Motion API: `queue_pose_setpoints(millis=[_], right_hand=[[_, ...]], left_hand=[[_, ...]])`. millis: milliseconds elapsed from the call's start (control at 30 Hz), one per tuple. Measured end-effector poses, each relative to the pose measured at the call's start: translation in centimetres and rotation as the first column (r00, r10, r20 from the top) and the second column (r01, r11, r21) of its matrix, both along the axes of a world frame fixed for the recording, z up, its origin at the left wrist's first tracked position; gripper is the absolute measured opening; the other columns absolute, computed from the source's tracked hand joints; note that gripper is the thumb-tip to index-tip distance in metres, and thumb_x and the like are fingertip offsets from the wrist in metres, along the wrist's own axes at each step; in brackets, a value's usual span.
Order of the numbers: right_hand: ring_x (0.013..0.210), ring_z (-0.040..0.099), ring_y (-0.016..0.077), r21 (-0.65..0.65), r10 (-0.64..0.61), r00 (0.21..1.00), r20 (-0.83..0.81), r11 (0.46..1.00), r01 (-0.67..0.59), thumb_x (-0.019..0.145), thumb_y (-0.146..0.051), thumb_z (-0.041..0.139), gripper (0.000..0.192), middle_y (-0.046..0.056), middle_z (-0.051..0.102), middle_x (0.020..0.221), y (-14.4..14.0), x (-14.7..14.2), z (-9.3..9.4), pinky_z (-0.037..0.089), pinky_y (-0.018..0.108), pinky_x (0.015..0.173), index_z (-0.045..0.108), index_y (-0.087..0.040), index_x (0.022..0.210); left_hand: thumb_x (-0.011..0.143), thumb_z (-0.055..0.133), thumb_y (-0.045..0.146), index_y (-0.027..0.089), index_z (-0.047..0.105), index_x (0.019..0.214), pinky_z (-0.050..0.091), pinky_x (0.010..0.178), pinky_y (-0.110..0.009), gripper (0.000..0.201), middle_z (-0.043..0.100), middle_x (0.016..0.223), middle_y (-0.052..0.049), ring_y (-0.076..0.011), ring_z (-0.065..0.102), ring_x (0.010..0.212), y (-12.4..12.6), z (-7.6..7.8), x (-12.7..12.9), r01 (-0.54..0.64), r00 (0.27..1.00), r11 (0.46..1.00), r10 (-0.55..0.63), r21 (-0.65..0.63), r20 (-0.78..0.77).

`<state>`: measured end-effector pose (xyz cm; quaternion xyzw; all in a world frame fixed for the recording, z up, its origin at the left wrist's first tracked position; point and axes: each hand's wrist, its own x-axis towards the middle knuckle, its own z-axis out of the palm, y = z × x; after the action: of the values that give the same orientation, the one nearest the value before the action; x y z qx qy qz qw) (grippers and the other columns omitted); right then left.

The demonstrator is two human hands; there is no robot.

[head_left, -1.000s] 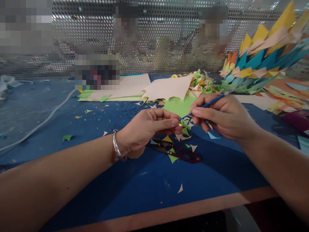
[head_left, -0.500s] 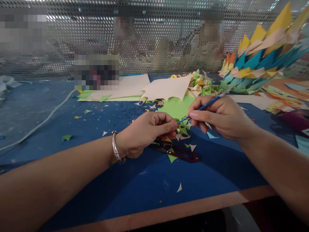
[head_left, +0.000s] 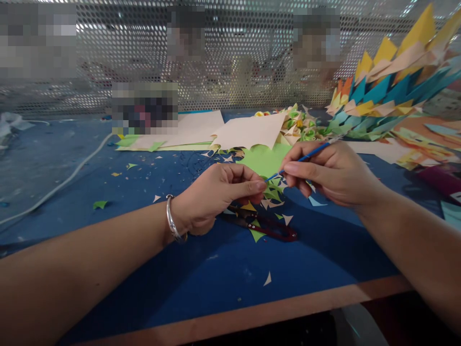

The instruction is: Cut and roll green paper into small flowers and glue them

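My left hand [head_left: 219, 194], with a silver bangle on the wrist, pinches something small at its fingertips; the piece itself is hidden. My right hand [head_left: 333, 173] grips a thin blue stick [head_left: 306, 157], whose tip meets my left fingertips. Below the hands lie dark red snips [head_left: 268, 227] among green, yellow and cream paper scraps [head_left: 273, 194] on the blue table [head_left: 223, 274].
Cream paper sheets [head_left: 252, 130] and a green sheet [head_left: 264, 158] lie behind the hands. A pile of spiky coloured paper pieces [head_left: 389, 96] fills the back right. A white cable [head_left: 68, 180] runs at the left. A perforated metal screen [head_left: 230, 53] stands behind, with people beyond it.
Both hands stay together with only slight shifts; the stick's tip keeps working at my left fingertips.
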<state>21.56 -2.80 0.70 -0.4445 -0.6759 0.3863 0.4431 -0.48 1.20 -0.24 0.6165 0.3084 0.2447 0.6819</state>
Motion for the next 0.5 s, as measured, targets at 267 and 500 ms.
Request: queue_pose_setpoints(millis=[267, 500], right_hand=[[0.043, 0.05, 0.01, 0.028, -0.082, 0.995, -0.062, 0.996, 0.084, 0.086, -0.038, 0.076, 0.023, 0.003, 0.064, 0.063, -0.18, -0.16, 0.18, 0.036, 0.028, 0.036, 0.07, -0.022, 0.071], [0.043, 0.052, 0.0074, 0.067, -0.089, 0.993, -0.081, 0.993, 0.094, 0.087, -0.033, 0.074, 0.022, 0.001, 0.063, 0.065, -0.11, -0.46, 0.05, 0.037, 0.025, 0.037, 0.07, -0.019, 0.071]], left_hand=[[0.082, 0.076, 0.019, 0.016, 0.065, 0.082, 0.053, 0.074, -0.025, 0.011, 0.071, 0.084, 0.0, -0.0136, 0.072, 0.078, -0.38, 0.0, 0.16, 0.037, 0.973, 0.97, 0.02, -0.24, 0.23], [0.082, 0.077, 0.019, 0.015, 0.064, 0.081, 0.053, 0.07, -0.021, 0.014, 0.073, 0.081, 0.0, -0.0107, 0.073, 0.073, -0.54, -0.22, 0.35, -0.042, 0.965, 0.98, 0.09, -0.195, 0.245]])
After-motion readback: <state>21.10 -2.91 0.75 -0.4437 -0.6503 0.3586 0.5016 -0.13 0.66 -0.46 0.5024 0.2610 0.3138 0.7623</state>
